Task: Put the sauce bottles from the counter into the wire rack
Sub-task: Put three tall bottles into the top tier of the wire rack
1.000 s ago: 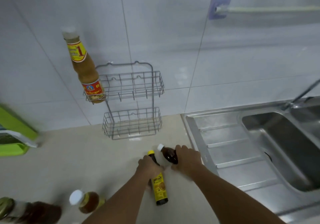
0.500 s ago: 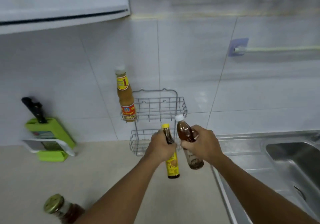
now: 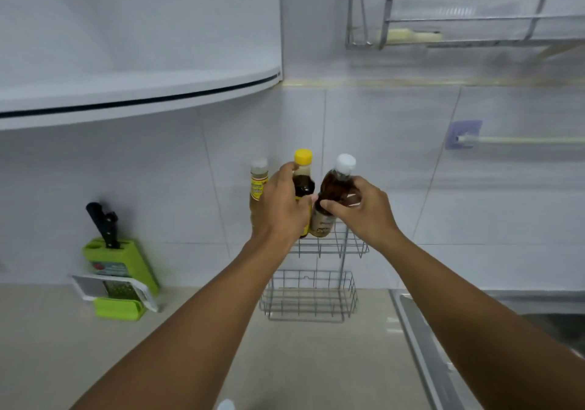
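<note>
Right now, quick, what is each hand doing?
Left hand: closed around the yellow-capped bottle, held at the wire rack's upper basket.
Right hand: closed around the white-capped bottle, tilted, beside it.

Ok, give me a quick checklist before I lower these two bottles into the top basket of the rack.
1. Left hand grips the yellow-capped bottle: ok.
2. Right hand grips the white-capped bottle: ok.
3. Both caps on: ok.
4. Free space in the top basket, right of the bottle already there: ok.
5. Bottle bottoms clear of the basket rim: cannot tell, hands hide them.
6. Lower basket free as a fallback: ok.
</note>
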`<action>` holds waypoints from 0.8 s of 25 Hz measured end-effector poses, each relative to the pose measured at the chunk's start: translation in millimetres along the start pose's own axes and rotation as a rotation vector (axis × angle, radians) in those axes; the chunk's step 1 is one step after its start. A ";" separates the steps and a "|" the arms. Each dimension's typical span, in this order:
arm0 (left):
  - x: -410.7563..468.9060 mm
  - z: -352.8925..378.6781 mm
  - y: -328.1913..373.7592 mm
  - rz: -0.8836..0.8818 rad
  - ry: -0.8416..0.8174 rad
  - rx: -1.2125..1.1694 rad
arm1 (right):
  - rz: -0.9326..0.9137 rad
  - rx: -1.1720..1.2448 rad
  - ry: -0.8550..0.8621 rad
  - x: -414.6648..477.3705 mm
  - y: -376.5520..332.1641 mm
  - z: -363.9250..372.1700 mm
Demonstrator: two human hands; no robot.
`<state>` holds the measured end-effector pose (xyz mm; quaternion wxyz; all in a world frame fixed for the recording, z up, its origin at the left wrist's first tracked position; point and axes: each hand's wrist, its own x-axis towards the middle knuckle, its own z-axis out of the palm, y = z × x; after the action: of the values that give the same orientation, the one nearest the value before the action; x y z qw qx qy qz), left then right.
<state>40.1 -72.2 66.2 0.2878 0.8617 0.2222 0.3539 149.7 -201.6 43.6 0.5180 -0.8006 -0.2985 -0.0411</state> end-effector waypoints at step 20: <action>21.2 -2.9 -9.7 0.007 -0.130 0.377 | 0.057 0.025 -0.214 15.6 34.6 41.9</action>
<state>50.0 -51.7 71.8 0.1337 0.9222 0.2623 0.2506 170.3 -168.9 2.3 0.4939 -0.8021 -0.3296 0.0633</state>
